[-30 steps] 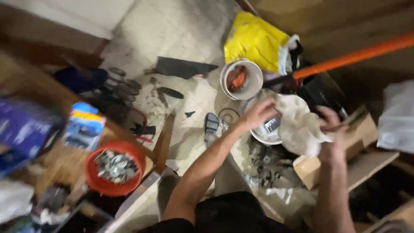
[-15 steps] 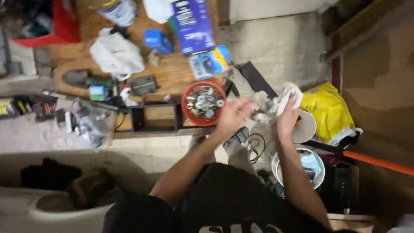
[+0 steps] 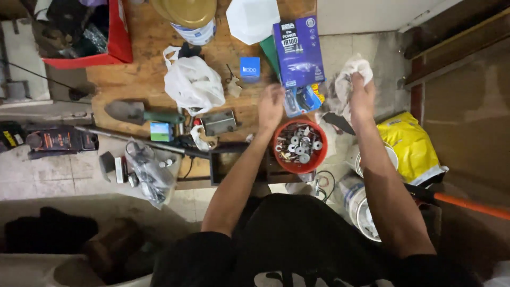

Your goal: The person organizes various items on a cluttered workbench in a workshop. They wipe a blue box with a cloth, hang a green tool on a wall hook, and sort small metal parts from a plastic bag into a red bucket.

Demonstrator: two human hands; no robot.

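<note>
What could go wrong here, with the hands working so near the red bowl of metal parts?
The red bowl sits at the wooden board's edge, just below the left hand; a bump from that forearm might tip it and scatter the washers. The white rag gripped by the right hand could also drag over nearby packages.

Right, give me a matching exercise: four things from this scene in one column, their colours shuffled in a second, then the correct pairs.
Things:
1. bowl of metal parts
2. rag in the right hand
3. bag on the floor
4. big box by the left hand

Colours:
A. yellow
B. blue
C. red
D. white

Pairs: 1-C, 2-D, 3-A, 4-B
</note>
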